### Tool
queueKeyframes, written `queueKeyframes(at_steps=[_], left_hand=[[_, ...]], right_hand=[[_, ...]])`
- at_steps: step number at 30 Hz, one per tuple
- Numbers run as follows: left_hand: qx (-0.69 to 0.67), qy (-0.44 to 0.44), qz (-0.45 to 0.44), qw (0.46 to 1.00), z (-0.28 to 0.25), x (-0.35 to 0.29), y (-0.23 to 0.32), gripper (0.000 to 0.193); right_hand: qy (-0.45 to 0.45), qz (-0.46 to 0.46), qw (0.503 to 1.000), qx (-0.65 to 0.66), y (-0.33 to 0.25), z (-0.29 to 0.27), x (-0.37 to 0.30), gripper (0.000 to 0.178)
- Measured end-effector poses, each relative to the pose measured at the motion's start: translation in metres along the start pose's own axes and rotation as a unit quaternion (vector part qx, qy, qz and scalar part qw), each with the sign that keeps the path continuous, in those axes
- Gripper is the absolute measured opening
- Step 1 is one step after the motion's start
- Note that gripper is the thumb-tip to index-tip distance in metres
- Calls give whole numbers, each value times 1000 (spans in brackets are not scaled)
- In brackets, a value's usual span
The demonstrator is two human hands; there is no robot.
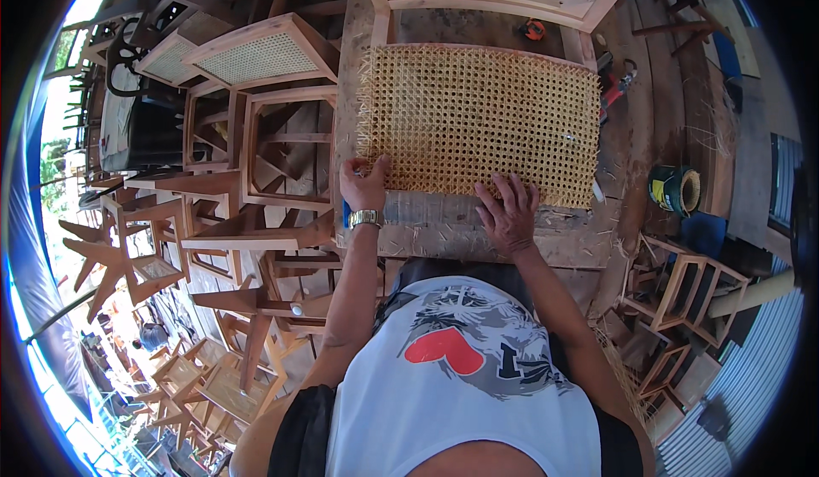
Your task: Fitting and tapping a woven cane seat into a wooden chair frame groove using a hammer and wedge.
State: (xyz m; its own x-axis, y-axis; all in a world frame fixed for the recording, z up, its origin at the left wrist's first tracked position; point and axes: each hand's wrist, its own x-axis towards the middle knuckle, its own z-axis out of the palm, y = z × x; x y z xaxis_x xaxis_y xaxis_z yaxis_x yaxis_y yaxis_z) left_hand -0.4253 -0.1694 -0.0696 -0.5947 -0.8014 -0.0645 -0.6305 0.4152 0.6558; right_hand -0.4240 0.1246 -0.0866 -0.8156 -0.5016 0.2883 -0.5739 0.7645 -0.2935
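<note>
A sheet of woven cane webbing (pixel 482 123) lies over a wooden frame on the workbench (pixel 478 242) in front of me. Its left and near edges have loose, frayed strands. At the near left corner, my left hand (pixel 365 189) has its thumb and fingers closed on the edge of the cane; a watch is on that wrist. My right hand (pixel 509 214) rests with spread fingers on the near edge, right of the middle, holding nothing. How the cane joins the frame underneath is hidden.
A bare wooden frame (pixel 486 1) stands at the bench's far side, beside an orange tape measure (pixel 533 29). A red tool (pixel 616 93) lies to the right of the cane. Farther right is a dark green tin (pixel 674 189). Unfinished chairs (pixel 230 170) crowd the left.
</note>
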Motion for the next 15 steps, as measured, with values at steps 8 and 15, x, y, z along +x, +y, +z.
queueKeyframes(at_steps=[8,15], left_hand=[[-29,-21,3,999,-5,-1,-2,48],[-30,-30,11,999,-8,-1,2,47]], right_hand=[[-13,7,1000,19,-2,-7,1,57],[-5,12,1000,25,1,-6,3,56]])
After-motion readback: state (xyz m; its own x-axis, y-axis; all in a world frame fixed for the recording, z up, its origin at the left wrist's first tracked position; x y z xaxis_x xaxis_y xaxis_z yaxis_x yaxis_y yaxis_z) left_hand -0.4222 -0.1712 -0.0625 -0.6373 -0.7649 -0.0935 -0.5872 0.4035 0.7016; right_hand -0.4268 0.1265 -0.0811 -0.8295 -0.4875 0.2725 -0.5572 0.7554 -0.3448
